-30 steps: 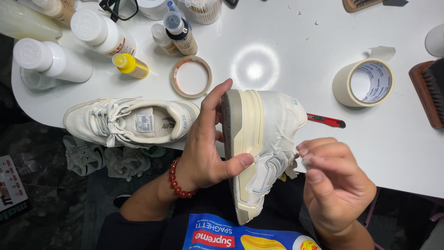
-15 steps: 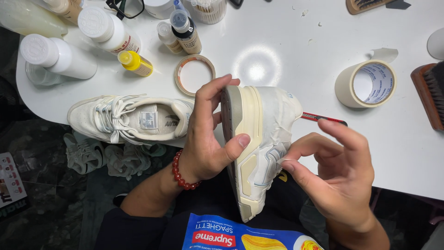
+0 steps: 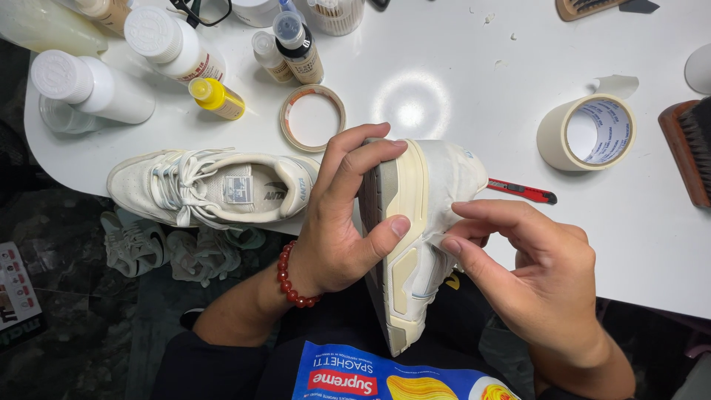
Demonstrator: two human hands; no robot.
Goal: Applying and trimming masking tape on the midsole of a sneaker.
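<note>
Gripping shoe by sole, left hand holds it on edge, long axis near-to-far, over near table edge. Right hand at shoe's right side, fingertips pinching pale tape on upper. Second shoe lies left.

Glossy white table, matt cream rubber sole, paper-taped shoe, smooth plastic bottles, papery tape roll, glossy red beads

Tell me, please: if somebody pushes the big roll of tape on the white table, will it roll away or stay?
The big tape roll lies flat on its side on the table, so it would probably slide, not roll. Its hollow core suggests it is light. Its loose tape end may catch.
</note>
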